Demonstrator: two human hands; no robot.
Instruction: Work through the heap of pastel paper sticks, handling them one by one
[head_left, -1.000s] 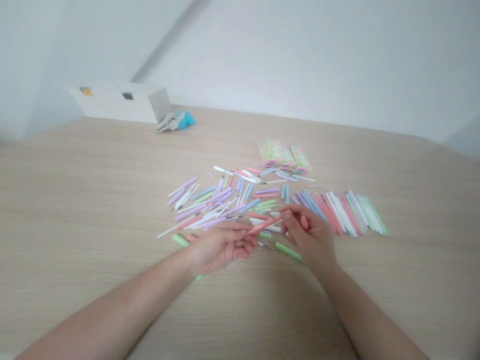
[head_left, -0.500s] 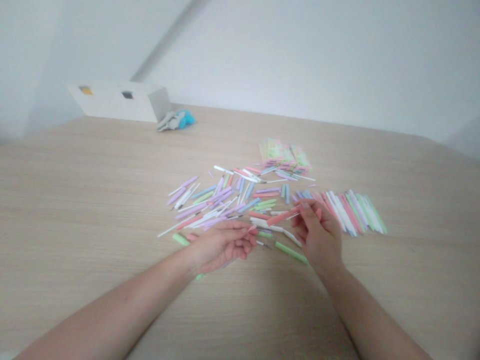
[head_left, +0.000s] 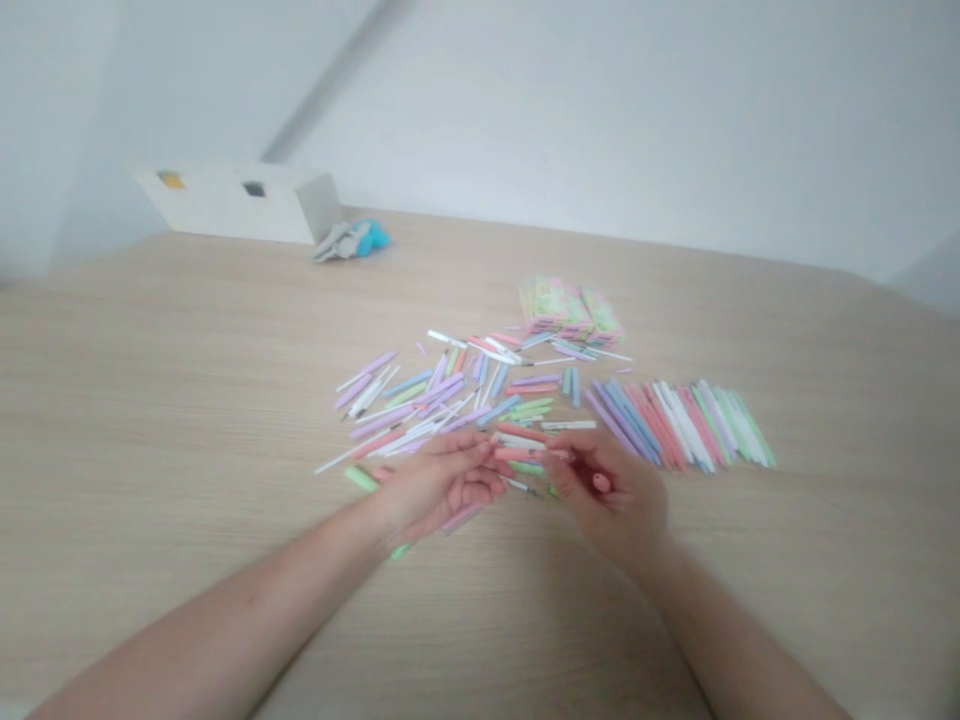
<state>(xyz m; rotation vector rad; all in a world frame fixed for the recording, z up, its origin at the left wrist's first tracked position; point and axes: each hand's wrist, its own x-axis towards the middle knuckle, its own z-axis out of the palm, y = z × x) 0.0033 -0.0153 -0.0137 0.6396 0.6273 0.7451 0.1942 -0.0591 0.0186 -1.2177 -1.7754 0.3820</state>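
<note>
A coral pen barrel (head_left: 519, 455) spans the gap between my hands, above the scattered pen parts. My left hand (head_left: 456, 482) pinches its left end between thumb and fingertips. At the other end, the thumb and fingers of my right hand (head_left: 619, 500) are closed on it. A small rounded coral piece (head_left: 601, 483) pokes out from the curled fingers of that hand. Below and behind my hands lie loose pen parts: purple barrels (head_left: 442, 392), thin white refills (head_left: 337, 464), green pieces (head_left: 532, 408) and short blue pieces (head_left: 575, 387).
To the right, pens in several colours lie side by side in a row (head_left: 686, 425). Behind the loose parts stand stacked packets (head_left: 562, 305). A white box (head_left: 232, 208) with two openings and a crumpled grey-and-blue item (head_left: 352, 241) sit at the back left of the wooden table (head_left: 187, 400).
My right hand has moved left and slightly down with the coral barrel, bringing it to my left hand's fingertips. More of the pen row at the right now shows.
</note>
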